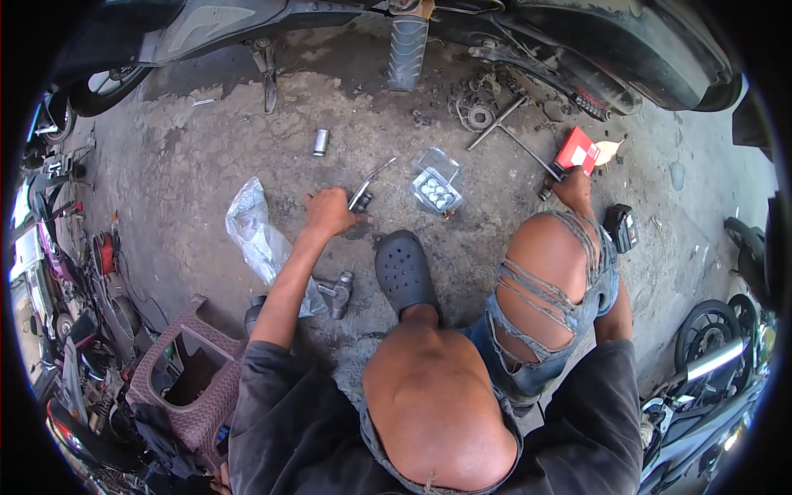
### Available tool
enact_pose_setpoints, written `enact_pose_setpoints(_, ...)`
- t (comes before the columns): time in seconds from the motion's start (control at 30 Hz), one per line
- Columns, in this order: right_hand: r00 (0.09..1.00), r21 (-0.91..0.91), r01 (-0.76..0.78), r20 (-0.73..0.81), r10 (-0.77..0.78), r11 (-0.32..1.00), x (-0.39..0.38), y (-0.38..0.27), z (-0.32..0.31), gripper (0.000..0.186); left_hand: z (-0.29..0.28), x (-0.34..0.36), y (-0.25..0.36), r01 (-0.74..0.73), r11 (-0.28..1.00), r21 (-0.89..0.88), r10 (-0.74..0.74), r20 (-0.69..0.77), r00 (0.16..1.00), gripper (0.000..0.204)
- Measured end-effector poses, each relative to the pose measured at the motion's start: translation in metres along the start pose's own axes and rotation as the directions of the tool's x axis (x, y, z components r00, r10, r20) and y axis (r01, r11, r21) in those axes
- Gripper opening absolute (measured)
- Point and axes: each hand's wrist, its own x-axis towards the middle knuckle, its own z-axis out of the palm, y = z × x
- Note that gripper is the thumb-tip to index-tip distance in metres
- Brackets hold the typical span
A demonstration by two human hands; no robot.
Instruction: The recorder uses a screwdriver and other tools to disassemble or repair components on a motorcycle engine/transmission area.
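On the rough floor ahead, my left hand (328, 212) is closed, its fingers curled at the lower end of a slim metal tool (373, 180). Small dark parts (365, 200) lie beside that tool. Farther right, beyond my knee, my right hand (575, 191) closes around the end of a T-handle wrench (528, 147), its fingers partly hidden. A red box (576, 148) sits just past those fingers. Between my hands, an opened clear plastic case (437, 186) shows several round silvery pieces. A metal socket (321, 142) stands beyond my left hand.
A motorcycle (660, 49) spans the far side, its grey footrest (407, 51) hanging in the middle. Near my left forearm lie a clear plastic bag (252, 219) and a hammer (337, 293). A brown plastic stool (186, 355) stands at left; a black battery (621, 228) lies at right.
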Motion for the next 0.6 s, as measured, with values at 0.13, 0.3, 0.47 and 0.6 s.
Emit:
enact_pose_setpoints(0.13,0.999,-0.009,0.045,-0.027,-0.045,0.999,-0.001,0.009,0.001,0.053,0.012,0.003,0.008,0.044,0.976,0.211,-0.024,-0.097,0.995,0.053)
enact_pose_setpoints(0.3,0.986,0.121,0.108,0.114,-0.122,0.987,-0.008,0.015,-0.023,0.043,0.031,0.020,-0.001,0.095,0.979,0.182,-0.078,-0.098,0.992,0.050)
enact_pose_setpoints(0.47,0.896,0.182,0.037,0.430,-0.113,0.983,-0.022,0.033,-0.055,0.034,0.008,0.010,-0.010,0.148,0.977,0.154,-0.149,-0.003,0.989,0.057)
enact_pose_setpoints(0.6,0.930,0.042,0.270,0.246,-0.272,0.962,-0.048,0.041,-0.082,0.023,-0.040,0.012,-0.033,0.234,0.972,-0.036,-0.237,-0.148,0.960,0.058)
